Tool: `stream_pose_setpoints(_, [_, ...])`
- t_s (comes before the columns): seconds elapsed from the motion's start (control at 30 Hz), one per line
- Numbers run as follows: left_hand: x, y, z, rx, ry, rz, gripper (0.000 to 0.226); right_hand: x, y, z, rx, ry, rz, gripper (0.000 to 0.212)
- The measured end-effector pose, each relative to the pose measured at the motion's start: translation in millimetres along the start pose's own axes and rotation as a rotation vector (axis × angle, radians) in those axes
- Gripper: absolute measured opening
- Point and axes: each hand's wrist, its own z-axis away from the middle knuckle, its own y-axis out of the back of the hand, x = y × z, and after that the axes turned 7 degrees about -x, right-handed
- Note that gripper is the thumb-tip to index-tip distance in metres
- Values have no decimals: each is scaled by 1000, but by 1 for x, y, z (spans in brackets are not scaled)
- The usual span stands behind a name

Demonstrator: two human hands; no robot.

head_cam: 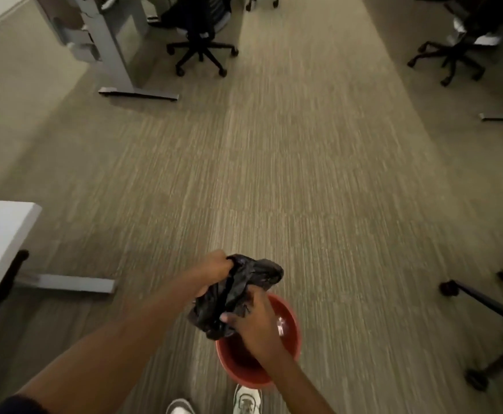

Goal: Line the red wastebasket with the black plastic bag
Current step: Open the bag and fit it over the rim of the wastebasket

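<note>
Crumpled black plastic bag (233, 297) is bunched up in mid-air, directly above the far-left part of the round red plastic wastebasket (289, 327), which sits on the grey-beige striped carpet (274, 174) just ahead of the person's white sneakers (245, 401).

Step, as I read it: the bag is in hand but not yet opened. No mouth visible, just a wad. Basket interior looks bare, nothing draped over the rim.

Grip:
- Left hand (214, 271) is closed tight on the bag's upper left edge, fingers curled into the plastic.
- Right hand (251, 316) is clamped on the lower right of the wad, thumb and fingers pinching film, forearm crossing over the basket opening.
- Both hands are on the bag; neither touches the basket.

Next move probably needs:
- find the open end and separate the two layers
- shake or pull apart so the bag balloons
- push the closed end down into the basket, then fold the mouth over the rim

Risk: thin film clings, so the layers may resist parting.

Surroundings: white desk (2, 234) at left, black office chairs (202, 40) well away at the far side, and another chair base (495, 318) at right. Frame is motion-blurred, so fine detail on the bag is unclear.
</note>
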Motion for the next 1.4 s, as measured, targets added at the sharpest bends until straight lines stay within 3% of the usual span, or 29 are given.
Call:
stream_pose_setpoints(0.07, [-9, -16, -9, -52, 79, 23, 31, 29, 5, 2, 2, -6, 76, 20])
stream_pose_setpoints(0.17, [-26, -25, -18, -94, 143, -3, 33, 67, 30, 5, 142, -140, 125, 34])
stream_pose_setpoints(0.27, [-43, -35, -28, -91, 198, 55, 26, 89, 35, 13, 207, -275, -73, 14])
stream_pose_setpoints(0.33, [-51, -45, -34, -73, 216, 129, 32, 89, 11, 23, 46, -304, -250, 41])
stream_pose_setpoints(0.4, [-56, -57, -40, -65, 227, 177, 39, 91, -20, 31, -57, -266, -249, 69])
stream_pose_setpoints(0.43, [-58, -62, -41, -68, 227, 191, 40, 95, -31, 33, -44, -254, -187, 69])
stream_pose_setpoints(0.53, [-64, -70, -49, -83, 225, 198, 40, 113, -26, 24, 98, -294, -3, 24])
stream_pose_setpoints(0.57, [-66, -70, -52, -83, 230, 179, 41, 120, -18, 21, 130, -313, 27, 19])
stream_pose_setpoints(0.67, [-73, -63, -57, -130, 239, 77, 49, 138, 19, 14, 245, -315, 83, 31])
stream_pose_setpoints(0.77, [-77, -54, -57, -278, 229, -61, 51, 158, 60, -1, 357, -332, 233, 22])
stream_pose_setpoints(0.93, [-80, -49, -52, -580, 343, -181, 30, 173, 98, -44, 330, -359, 507, 18])
stream_pose_setpoints(1.07, [-88, -57, -51, -608, 287, -210, 25, 174, 99, -67, 343, -424, 852, 12])
stream_pose_setpoints(1.17, [-89, -57, -46, -602, 185, -220, 24, 185, 109, -69, 376, -525, 948, 11])
stream_pose_setpoints(1.27, [-94, -62, -43, -543, 95, -244, 21, 197, 122, -70, 266, -534, 850, 14])
stream_pose_setpoints(1.4, [-110, -78, -36, -574, 96, -276, 34, 200, 112, -72, -8, -576, 737, 40])
